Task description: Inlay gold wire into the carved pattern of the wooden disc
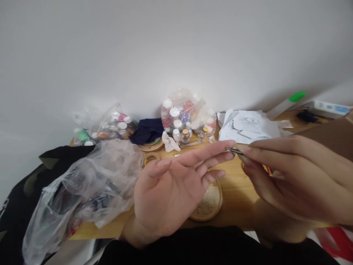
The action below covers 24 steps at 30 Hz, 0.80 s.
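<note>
Little bare table, left hand spread open, right hand pinching thin metal tool, plastic bag crowding left edge.

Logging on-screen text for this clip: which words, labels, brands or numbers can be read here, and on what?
None legible.
Labels on the jars in the clear bag: too small, blurred.
Blue print on the white box: blurred.
Paper sheets: line drawings only, no readable words.
Thin metal tool in the right hand: no marking visible.
</note>
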Available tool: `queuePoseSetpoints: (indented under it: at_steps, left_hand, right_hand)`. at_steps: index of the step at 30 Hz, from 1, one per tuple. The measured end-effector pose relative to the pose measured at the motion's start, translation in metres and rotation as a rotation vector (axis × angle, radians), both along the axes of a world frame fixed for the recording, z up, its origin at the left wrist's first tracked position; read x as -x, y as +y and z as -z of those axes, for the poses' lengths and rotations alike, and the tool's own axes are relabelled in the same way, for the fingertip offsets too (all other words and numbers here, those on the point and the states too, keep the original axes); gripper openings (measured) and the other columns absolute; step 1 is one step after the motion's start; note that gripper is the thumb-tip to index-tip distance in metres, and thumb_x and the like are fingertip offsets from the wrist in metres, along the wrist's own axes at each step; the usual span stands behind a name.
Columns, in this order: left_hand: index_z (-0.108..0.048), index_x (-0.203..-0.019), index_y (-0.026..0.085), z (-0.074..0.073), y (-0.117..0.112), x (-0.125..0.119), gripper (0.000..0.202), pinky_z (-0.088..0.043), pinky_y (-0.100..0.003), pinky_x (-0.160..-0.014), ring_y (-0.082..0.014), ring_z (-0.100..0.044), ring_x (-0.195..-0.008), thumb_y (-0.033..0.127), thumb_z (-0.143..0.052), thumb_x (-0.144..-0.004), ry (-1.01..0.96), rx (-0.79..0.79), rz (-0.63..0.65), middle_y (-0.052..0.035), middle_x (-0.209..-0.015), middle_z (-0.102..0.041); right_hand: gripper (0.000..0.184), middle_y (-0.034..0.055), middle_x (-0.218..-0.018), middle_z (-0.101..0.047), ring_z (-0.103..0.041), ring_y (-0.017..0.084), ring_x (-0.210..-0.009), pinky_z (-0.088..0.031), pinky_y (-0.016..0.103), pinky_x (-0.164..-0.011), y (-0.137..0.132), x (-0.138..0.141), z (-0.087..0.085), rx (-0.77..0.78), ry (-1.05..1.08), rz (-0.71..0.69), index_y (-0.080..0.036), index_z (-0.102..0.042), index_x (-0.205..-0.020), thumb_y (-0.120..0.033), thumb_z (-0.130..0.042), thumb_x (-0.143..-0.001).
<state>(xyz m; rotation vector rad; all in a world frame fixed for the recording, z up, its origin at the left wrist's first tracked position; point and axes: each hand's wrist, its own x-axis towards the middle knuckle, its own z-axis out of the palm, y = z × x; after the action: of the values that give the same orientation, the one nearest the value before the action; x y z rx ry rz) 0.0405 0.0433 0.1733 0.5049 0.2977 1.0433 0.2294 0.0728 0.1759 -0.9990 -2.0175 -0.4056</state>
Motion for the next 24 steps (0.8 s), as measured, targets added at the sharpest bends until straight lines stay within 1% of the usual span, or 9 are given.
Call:
queuePoseSetpoints:
  at_steps: [2, 5, 7, 9, 11, 14, 16, 20, 24]
  left_hand:
    - [-0.069, -0.123, 0.015, -0.0003, 0.0003, 0.0001, 0.059, -0.037, -0.03, -0.11, -0.0248, -0.046, -0.14, 0.047, -0.039, -0.084, -0.013, 0.002, 0.001, -0.0041, -0.139, -0.062]
    - [-0.07, -0.122, 0.015, -0.0014, 0.0, 0.0009, 0.057, -0.038, -0.027, -0.11, -0.0231, -0.047, -0.139, 0.046, -0.04, -0.084, -0.024, 0.002, 0.002, -0.0029, -0.137, -0.064]
    - [-0.068, -0.124, 0.013, -0.002, -0.0004, 0.0016, 0.057, -0.038, -0.027, -0.11, -0.0222, -0.048, -0.138, 0.045, -0.041, -0.085, -0.019, 0.016, 0.006, -0.0044, -0.138, -0.063]
    - [-0.067, -0.126, 0.011, -0.0021, -0.0005, 0.0021, 0.058, -0.038, -0.026, -0.11, -0.0215, -0.049, -0.137, 0.044, -0.041, -0.086, -0.024, 0.025, 0.01, -0.0059, -0.139, -0.062]
    - [-0.067, -0.126, 0.011, -0.0015, -0.0002, 0.002, 0.059, -0.039, -0.025, -0.109, -0.0208, -0.05, -0.136, 0.045, -0.041, -0.086, -0.041, 0.022, 0.011, -0.0058, -0.138, -0.063]
    - [-0.068, -0.125, 0.012, -0.0006, 0.0002, 0.0017, 0.059, -0.04, -0.024, -0.108, -0.0201, -0.051, -0.135, 0.045, -0.04, -0.085, -0.052, 0.007, 0.012, -0.0049, -0.138, -0.063]
    - [-0.068, -0.124, 0.013, -0.0006, 0.0002, 0.0017, 0.058, -0.04, -0.024, -0.108, -0.0205, -0.051, -0.134, 0.045, -0.039, -0.085, -0.037, 0.019, 0.012, -0.0052, -0.139, -0.062]
    - [-0.068, -0.125, 0.013, -0.0011, -0.0004, 0.0022, 0.059, -0.041, -0.025, -0.107, -0.0222, -0.05, -0.136, 0.047, -0.041, -0.086, -0.033, 0.029, 0.013, -0.006, -0.139, -0.061]
    - [-0.066, -0.128, 0.01, -0.001, 0.0001, 0.0021, 0.061, -0.041, -0.024, -0.107, -0.0208, -0.051, -0.134, 0.046, -0.04, -0.086, -0.056, 0.021, 0.022, -0.0057, -0.139, -0.062]
  right_hand:
    - [0.013, -0.0009, -0.073, -0.068, -0.063, 0.014, -0.063, -0.05, 0.031, -0.06, 0.001, -0.0011, -0.0002, 0.011, 0.0, -0.004, -0.026, -0.063, -0.08, -0.016, -0.063, -0.088]
    - [0.015, 0.0005, -0.07, -0.067, -0.063, 0.014, -0.063, -0.051, 0.029, -0.061, 0.0047, -0.0038, 0.0008, 0.059, 0.004, 0.016, -0.026, -0.063, -0.079, -0.02, -0.056, -0.091]
    - [0.019, 0.0008, -0.067, -0.066, -0.063, 0.015, -0.062, -0.051, 0.029, -0.06, 0.0071, -0.006, 0.0018, 0.09, -0.001, 0.032, -0.027, -0.064, -0.078, -0.024, -0.052, -0.093]
    - [0.02, 0.0005, -0.067, -0.066, -0.063, 0.015, -0.062, -0.051, 0.029, -0.061, 0.0085, -0.0074, 0.0024, 0.114, -0.004, 0.037, -0.027, -0.064, -0.078, -0.025, -0.052, -0.093]
    - [0.018, 0.0004, -0.068, -0.065, -0.064, 0.015, -0.063, -0.051, 0.029, -0.062, 0.0086, -0.0071, 0.0024, 0.091, 0.003, 0.005, -0.026, -0.064, -0.077, -0.025, -0.054, -0.093]
    - [0.013, 0.0, -0.069, -0.065, -0.062, 0.013, -0.062, -0.051, 0.028, -0.06, 0.0075, -0.0036, 0.0017, -0.016, 0.013, -0.059, -0.023, -0.064, -0.078, -0.023, -0.061, -0.09]
    - [0.013, -0.0004, -0.07, -0.065, -0.062, 0.012, -0.061, -0.051, 0.028, -0.059, 0.0064, -0.001, 0.0008, -0.055, 0.034, -0.063, -0.022, -0.064, -0.077, -0.021, -0.063, -0.09]
    - [0.014, -0.0009, -0.072, -0.067, -0.063, 0.013, -0.061, -0.051, 0.03, -0.057, 0.0048, 0.0007, -0.0003, -0.011, 0.023, -0.04, -0.024, -0.063, -0.078, -0.019, -0.061, -0.091]
    - [0.012, -0.0003, -0.072, -0.067, -0.063, 0.013, -0.062, -0.051, 0.03, -0.058, 0.0045, 0.0, -0.0007, -0.031, -0.003, -0.064, -0.024, -0.063, -0.08, -0.017, -0.062, -0.09]
